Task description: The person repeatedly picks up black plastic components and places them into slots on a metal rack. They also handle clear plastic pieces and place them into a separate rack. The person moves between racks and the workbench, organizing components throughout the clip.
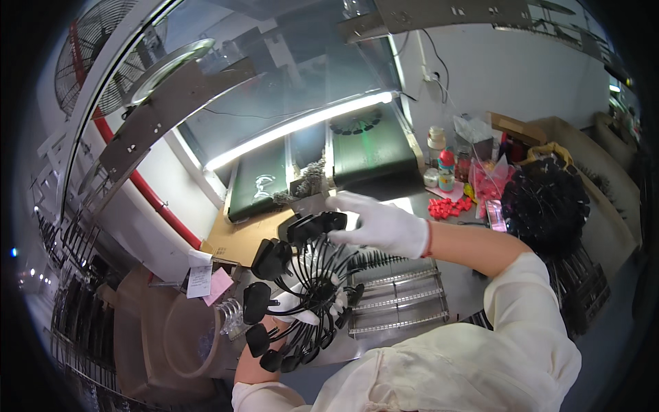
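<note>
A wheel-like cluster of black molded parts (322, 292) stands tilted in front of me. Thin curved stems fan out from its hub, with flat dark paddle-shaped heads at their ends. My left hand (296, 307), in a white glove, is closed around the stems near the hub and partly hidden by them. My right hand (382, 225), also white-gloved, reaches in from the right. Its thumb and fingers close on a black paddle-shaped head (334, 221) at the cluster's upper edge. A metal rack (398, 300) with several rails lies on the table just right of the cluster.
Two dark green conveyor belts (374, 154) run up behind a lit tube lamp (302, 130). Red small parts (449, 207), bottles (446, 172) and a phone (495, 215) lie at the right, beside a heap of black clusters (546, 199). Cardboard (240, 237) and a brown bin (137, 329) are left.
</note>
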Action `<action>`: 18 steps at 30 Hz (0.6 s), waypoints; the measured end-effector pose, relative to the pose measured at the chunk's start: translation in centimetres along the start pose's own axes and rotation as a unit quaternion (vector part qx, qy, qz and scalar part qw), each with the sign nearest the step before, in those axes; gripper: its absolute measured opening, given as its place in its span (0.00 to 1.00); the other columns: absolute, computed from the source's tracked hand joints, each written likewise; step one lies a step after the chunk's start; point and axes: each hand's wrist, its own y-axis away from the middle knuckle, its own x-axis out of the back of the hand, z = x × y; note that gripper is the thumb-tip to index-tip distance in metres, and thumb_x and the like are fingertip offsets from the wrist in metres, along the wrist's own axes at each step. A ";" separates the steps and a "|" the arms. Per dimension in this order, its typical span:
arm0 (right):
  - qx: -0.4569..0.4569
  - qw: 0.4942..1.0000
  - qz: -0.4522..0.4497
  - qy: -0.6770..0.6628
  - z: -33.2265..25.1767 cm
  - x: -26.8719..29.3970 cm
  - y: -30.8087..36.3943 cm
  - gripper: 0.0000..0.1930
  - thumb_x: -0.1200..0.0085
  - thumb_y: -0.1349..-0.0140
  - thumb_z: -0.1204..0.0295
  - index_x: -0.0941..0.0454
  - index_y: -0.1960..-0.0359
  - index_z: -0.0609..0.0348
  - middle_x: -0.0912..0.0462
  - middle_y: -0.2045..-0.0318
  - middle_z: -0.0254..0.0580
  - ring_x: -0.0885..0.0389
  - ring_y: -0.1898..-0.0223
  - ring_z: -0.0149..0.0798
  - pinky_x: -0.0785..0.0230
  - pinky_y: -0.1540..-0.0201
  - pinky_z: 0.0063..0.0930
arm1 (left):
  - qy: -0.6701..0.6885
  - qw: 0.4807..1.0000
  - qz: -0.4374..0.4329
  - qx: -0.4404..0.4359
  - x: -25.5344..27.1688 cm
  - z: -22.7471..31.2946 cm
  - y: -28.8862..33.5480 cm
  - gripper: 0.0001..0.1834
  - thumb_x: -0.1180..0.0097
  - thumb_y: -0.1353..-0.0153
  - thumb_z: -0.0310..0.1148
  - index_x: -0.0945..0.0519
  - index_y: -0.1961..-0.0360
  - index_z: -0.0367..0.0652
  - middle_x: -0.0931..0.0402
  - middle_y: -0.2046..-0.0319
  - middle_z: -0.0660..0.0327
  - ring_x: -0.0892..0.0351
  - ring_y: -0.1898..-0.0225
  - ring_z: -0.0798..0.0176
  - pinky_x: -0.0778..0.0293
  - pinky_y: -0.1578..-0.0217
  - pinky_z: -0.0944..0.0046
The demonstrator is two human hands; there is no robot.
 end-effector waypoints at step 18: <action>-0.467 0.811 -0.229 0.265 16.7 0.9 31.3 0.11 0.34 0.45 0.67 0.12 0.59 0.43 0.14 0.54 0.47 0.14 0.54 0.55 0.20 0.50 0.45 | -0.321 0.918 0.217 -0.081 1.2 4.0 0.6 0.39 0.21 0.56 0.31 0.28 0.43 0.41 0.26 0.56 0.61 0.23 0.53 0.62 0.23 0.52 0.60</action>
